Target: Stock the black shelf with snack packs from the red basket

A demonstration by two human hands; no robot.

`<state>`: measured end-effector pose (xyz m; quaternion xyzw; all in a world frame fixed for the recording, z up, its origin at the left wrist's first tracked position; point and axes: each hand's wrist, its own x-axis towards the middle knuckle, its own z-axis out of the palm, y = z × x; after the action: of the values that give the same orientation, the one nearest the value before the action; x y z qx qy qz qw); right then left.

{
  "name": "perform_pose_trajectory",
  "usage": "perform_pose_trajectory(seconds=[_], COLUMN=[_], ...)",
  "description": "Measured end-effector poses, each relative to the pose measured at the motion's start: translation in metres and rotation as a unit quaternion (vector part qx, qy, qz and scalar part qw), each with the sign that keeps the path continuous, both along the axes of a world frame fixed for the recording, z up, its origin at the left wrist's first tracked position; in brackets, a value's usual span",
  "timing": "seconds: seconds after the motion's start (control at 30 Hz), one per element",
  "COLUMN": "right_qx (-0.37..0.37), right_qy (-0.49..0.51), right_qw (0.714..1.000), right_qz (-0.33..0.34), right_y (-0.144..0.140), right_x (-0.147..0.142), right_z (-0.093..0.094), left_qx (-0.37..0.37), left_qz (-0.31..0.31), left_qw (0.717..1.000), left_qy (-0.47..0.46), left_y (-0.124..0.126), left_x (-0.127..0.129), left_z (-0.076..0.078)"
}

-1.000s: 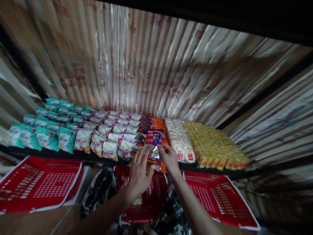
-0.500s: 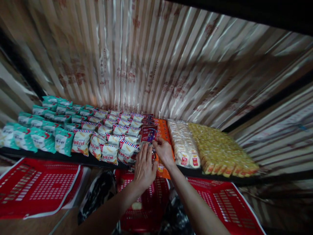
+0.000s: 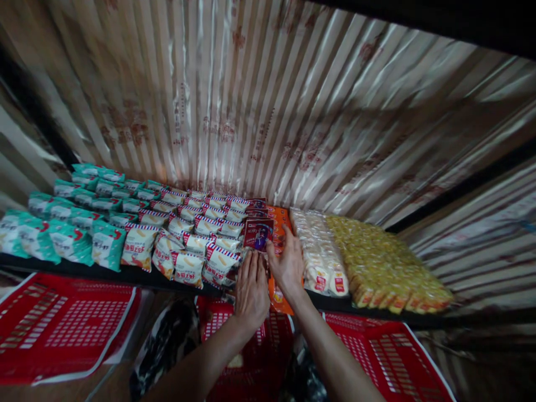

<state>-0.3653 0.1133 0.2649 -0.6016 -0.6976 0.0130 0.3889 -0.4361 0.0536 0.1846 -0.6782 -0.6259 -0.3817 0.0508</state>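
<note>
A dark red snack packet (image 3: 258, 234) lies at the front of a narrow row of the same packets on the black shelf (image 3: 125, 272). My left hand (image 3: 251, 286) rests flat just below it, fingers straight and close together, tips at the packet's lower edge. To the right, my right hand (image 3: 287, 265) lies palm down, its thumb against the packet's lower right corner. Its fingers are spread over the orange packets (image 3: 280, 223). Neither hand grips anything.
Left of the red row lie white, red-striped packets (image 3: 196, 245) and teal packets (image 3: 71, 229). On the right are clear-wrapped pale cakes (image 3: 318, 251) and yellow packs (image 3: 377, 257). Red plastic baskets (image 3: 62, 324) (image 3: 393, 357) sit below the shelf. A shiny striped sheet (image 3: 251, 111) hangs behind.
The dark red packet, held up in both hands a second ago, has gone down and back onto its row. Both hands have flattened out beside it.
</note>
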Motion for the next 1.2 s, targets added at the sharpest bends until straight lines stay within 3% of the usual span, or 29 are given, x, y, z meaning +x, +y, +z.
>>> perform_pose_trajectory(seconds=[0.07,0.2,0.37,0.53,0.87,1.0,1.2], right_qx=[0.04,-0.009,-0.118,-0.16,-0.177,-0.169,-0.243], right_qy=[-0.065,-0.189,-0.306,-0.362,-0.361,-0.338,-0.282], right_qw=[0.996,0.97,0.933,0.905,0.899,0.917,0.923], right_qz=[0.049,0.152,0.147,0.159,0.174,0.124,0.096], right_y=[0.001,0.013,0.038,0.057,0.069,0.071,0.072], right_x=[-0.005,-0.021,-0.037,-0.039,-0.04,-0.037,-0.037], right_z=[0.01,0.021,0.013,-0.003,-0.007,-0.017,-0.019], left_qx=[0.004,0.008,0.014,0.015,0.034,0.044,0.029], left_qz=[0.004,0.018,0.022,0.018,0.018,0.023,0.036], left_qw=[1.0,1.0,0.999,0.999,0.998,0.998,0.998], left_qy=[0.001,-0.018,-0.025,-0.031,-0.047,-0.032,-0.045], left_y=[0.0,0.001,0.001,0.002,0.007,0.008,0.01], left_x=[0.001,0.003,0.006,0.005,0.006,0.007,0.01], left_z=[0.0,-0.003,-0.004,-0.008,-0.011,-0.01,-0.01])
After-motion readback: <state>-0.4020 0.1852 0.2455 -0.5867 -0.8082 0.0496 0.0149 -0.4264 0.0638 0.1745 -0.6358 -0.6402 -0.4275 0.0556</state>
